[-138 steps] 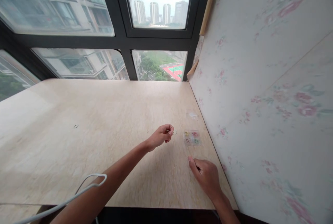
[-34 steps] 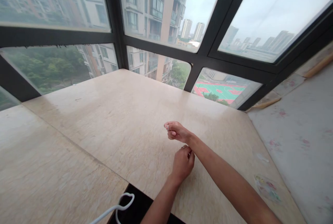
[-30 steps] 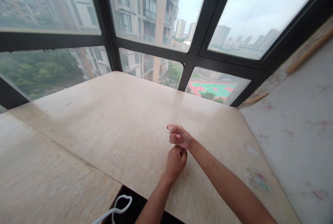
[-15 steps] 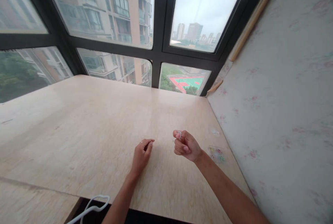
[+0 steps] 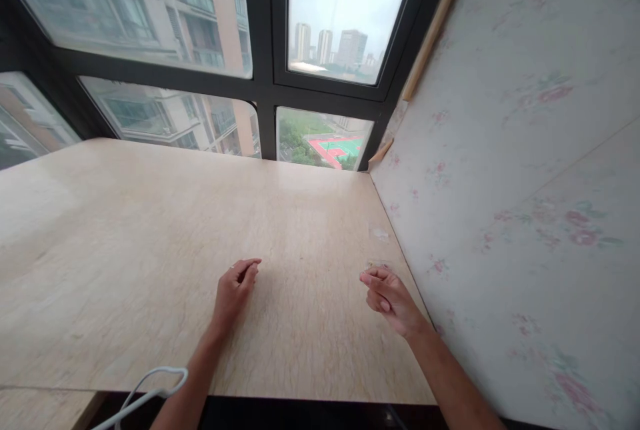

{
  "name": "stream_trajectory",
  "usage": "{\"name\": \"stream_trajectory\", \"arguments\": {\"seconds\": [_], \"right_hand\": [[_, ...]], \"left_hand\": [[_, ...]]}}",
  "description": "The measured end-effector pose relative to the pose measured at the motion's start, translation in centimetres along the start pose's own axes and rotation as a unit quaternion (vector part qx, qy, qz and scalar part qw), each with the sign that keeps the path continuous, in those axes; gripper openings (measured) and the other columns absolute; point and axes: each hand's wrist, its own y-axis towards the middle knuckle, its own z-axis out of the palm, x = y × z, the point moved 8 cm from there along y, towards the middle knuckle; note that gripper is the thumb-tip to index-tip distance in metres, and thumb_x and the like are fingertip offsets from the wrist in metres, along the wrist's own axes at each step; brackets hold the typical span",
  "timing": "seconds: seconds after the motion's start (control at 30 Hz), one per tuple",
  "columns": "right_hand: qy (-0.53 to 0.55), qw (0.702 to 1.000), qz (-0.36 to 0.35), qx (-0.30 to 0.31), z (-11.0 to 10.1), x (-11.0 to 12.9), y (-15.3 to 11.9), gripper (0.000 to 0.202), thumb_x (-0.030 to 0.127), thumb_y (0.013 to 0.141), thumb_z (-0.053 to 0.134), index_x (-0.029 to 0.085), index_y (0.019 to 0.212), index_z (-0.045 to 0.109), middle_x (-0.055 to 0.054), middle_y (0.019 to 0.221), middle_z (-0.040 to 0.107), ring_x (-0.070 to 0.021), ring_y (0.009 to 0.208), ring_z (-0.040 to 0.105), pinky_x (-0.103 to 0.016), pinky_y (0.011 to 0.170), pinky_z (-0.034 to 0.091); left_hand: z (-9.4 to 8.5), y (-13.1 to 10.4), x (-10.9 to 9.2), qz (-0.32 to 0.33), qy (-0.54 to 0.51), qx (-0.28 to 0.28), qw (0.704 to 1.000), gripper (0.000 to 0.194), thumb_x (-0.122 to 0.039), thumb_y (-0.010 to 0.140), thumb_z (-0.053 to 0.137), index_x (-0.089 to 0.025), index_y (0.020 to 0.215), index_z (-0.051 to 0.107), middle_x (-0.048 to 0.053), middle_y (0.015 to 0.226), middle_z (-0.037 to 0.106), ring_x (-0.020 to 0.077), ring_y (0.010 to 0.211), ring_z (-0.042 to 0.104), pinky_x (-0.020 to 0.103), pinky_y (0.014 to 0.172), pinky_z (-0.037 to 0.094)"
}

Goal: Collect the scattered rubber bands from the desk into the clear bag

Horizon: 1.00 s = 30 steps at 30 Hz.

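My left hand (image 5: 236, 290) rests on the pale stone-patterned ledge (image 5: 165, 230), thumb and fingers pinched together. What sits between its fingertips, if anything, is too small to tell. A thin ring shows on one of its fingers. Over at the right, my right hand (image 5: 393, 300) is closed, with thumb and forefinger pressed together. A pale speck shows at those fingertips, too small to name. Just behind this hand lies a small clear plastic bag (image 5: 379, 263), mostly hidden by the fingers.
Another clear plastic scrap (image 5: 380, 233) lies beside the flowered wall (image 5: 500, 183), which bounds the ledge on the right. Dark window frames (image 5: 267, 97) close off the back. A white cable (image 5: 135, 403) loops by my left forearm at the front edge.
The view has turned right. My right hand has moved right, from beside the bag to in front of it. The pale ring-shaped thing at its fingers no longer shows clearly. My left hand stays pinched.
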Motion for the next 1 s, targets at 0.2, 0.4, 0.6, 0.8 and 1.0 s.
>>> {"name": "stream_trajectory", "arguments": {"seconds": [0.2,0.4,0.6,0.8,1.0], "right_hand": [[-0.109,0.984,-0.029,-0.138,-6.7,0.5,-2.3,0.035,0.047,0.067,0.077,0.016,0.078,0.065,0.011,0.037,0.035,-0.0026,0.035,0.021,-0.02,0.038,0.01],[-0.202,0.942,-0.083,-0.255,-9.7,1.8,-3.8,0.042,0.052,0.062,0.077,0.015,0.076,0.063,0.008,0.041,0.042,-0.0048,0.037,0.029,-0.019,0.038,0.017],[-0.293,0.904,-0.098,-0.295,-11.1,2.1,-3.7,0.047,0.057,0.07,0.065,0.012,0.085,0.067,0.006,0.041,0.046,-0.0088,0.038,0.036,-0.021,0.039,0.024],[-0.391,0.866,-0.086,-0.299,-11.1,2.7,-3.2,0.042,0.052,0.076,0.057,0.012,0.086,0.068,0.004,0.042,0.05,-0.0104,0.038,0.039,-0.022,0.04,0.027],[-0.462,0.832,-0.076,-0.298,-10.3,3.2,-3.0,0.038,0.048,0.076,0.054,0.014,0.081,0.069,0.003,0.04,0.052,-0.0109,0.036,0.039,-0.023,0.04,0.025]], "left_hand": [[0.0,0.0,0.0,0.003,0.017,0.002,1.0,0.034,-0.044,0.081,0.051,-0.018,0.093,0.069,0.007,0.09,0.069,0.0189,0.073,0.065,0.027,0.061,0.053],[0.1,-0.1,-0.1,0.006,0.042,0.005,0.999,0.035,-0.045,0.081,0.05,-0.018,0.094,0.069,0.006,0.085,0.069,0.0176,0.066,0.063,0.027,0.06,0.051],[0.0,-0.1,-0.4,0.017,0.056,0.004,0.998,0.035,-0.046,0.079,0.051,-0.018,0.092,0.069,0.005,0.081,0.069,0.0184,0.065,0.063,0.028,0.061,0.051],[0.0,-0.2,-0.6,0.009,0.054,0.004,0.998,0.035,-0.045,0.079,0.051,-0.018,0.093,0.069,0.005,0.081,0.069,0.0181,0.064,0.063,0.028,0.06,0.051],[0.0,-0.1,-0.6,0.013,0.062,0.005,0.998,0.035,-0.046,0.079,0.051,-0.018,0.092,0.068,0.004,0.077,0.067,0.0174,0.062,0.061,0.027,0.059,0.05]]}}
